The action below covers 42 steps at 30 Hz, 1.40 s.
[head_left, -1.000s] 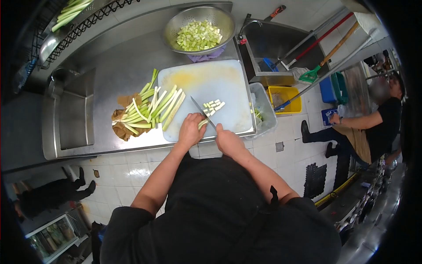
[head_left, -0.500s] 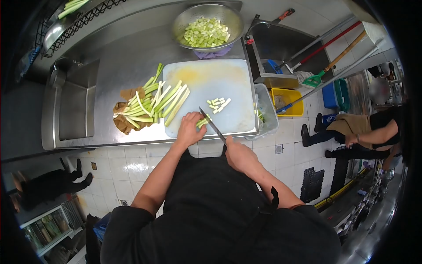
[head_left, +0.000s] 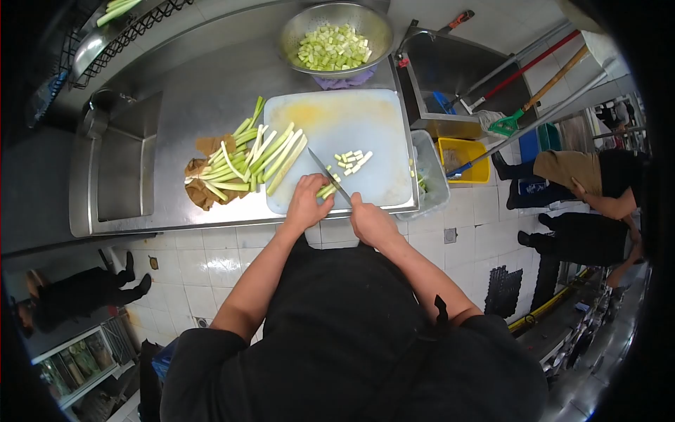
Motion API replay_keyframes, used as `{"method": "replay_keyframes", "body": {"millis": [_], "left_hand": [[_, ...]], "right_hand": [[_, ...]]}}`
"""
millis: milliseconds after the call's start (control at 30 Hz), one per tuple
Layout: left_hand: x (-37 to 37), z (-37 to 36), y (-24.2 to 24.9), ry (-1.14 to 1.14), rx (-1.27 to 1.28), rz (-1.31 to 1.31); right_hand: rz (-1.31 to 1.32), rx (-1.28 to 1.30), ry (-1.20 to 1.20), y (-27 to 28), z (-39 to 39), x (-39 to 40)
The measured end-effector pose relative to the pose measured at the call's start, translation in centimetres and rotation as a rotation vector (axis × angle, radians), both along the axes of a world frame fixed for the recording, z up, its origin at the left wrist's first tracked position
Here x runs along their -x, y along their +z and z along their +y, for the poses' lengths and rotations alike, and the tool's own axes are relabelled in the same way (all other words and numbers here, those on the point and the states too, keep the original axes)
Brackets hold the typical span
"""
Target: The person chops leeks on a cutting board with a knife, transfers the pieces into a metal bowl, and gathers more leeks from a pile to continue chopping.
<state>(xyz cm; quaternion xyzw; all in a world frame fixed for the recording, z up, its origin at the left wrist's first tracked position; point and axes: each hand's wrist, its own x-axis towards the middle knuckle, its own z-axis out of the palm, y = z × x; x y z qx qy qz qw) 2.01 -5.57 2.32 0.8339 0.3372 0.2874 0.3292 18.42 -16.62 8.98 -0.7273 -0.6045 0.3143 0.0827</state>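
On the white cutting board (head_left: 337, 112), near its front edge, my left hand (head_left: 308, 200) is closed on short green celery-like stalks (head_left: 328, 190). My right hand (head_left: 371, 221) grips the handle of a knife (head_left: 329, 174), whose blade slants up and left beside those stalks, close to my left fingers. Small cut pieces (head_left: 353, 161) lie just beyond the blade. Long pale-green stalks (head_left: 285, 158) rest over the board's left edge and on brown paper (head_left: 199, 193). A steel colander (head_left: 287, 43) behind the board holds many chopped pieces.
A sink basin (head_left: 125, 176) is at the left. Right of the board are a clear plastic bin (head_left: 434, 169), a yellow bucket (head_left: 472, 169) and long-handled cleaning tools (head_left: 548, 88). People (head_left: 583, 235) stand at the right, another person (head_left: 81, 292) at the left.
The knife and my right hand have shifted slightly left and up relative to the board. The view has moved a little. At the right, the people have changed position, with a dark-clothed one now showing more.
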Motion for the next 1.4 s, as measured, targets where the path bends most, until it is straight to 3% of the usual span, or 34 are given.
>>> {"method": "replay_keyframes", "body": {"millis": [233, 467, 667, 867, 1033, 1300, 1400], "left_hand": [[1.1, -0.5, 0.5, 0.039, 0.040, 0.010], [1.0, -0.3, -0.6, 0.024, -0.009, -0.044], [0.9, 0.4, -0.4, 0.051, -0.027, -0.043], [1.4, 0.8, 0.3, 0.039, 0.023, 0.020], [1.8, 2.6, 0.5, 0.021, 0.187, -0.016], [1.2, 5.6, 2.6, -0.251, 0.114, 0.302], [1.1, 5.7, 2.7, -0.269, 0.078, 0.403]], "right_hand": [[0.007, 0.149, 0.060, 6.0, -2.4, -0.1], [0.011, 0.271, 0.027, 4.9, -2.7, 0.6], [0.091, 0.067, 0.000, -0.5, 0.0, 1.3], [0.177, 0.065, -0.052, 0.8, -0.1, -0.1], [0.283, -0.139, -0.241, 1.1, -2.0, -3.0], [0.049, -0.135, -0.427, -1.4, -0.7, -6.4], [0.089, -0.178, -0.475, -0.9, -0.3, -6.3]]}}
